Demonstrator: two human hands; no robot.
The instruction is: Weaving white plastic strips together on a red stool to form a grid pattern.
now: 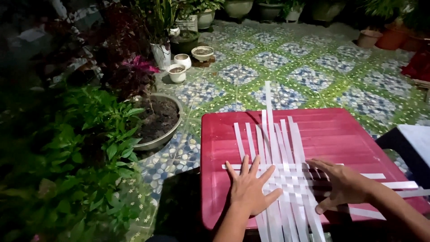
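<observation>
Thin, flat white strips (pixel 280 152), crossed into a loose woven lattice on a glossy red table (pixel 340 134); patterned blue-green tile floor (pixel 313 71) all round, potted plants (pixel 152 116) at left, dark beyond. Left hand (pixel 248 188) spread flat, pressing the lattice's left edge; right hand (pixel 342 186) laid palm-down, fingers together, over the crossing strips.

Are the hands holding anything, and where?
Nothing is gripped. Both hands press flat on the woven white strips on the red table: left hand at the weave's left edge, right hand on its right side.
</observation>
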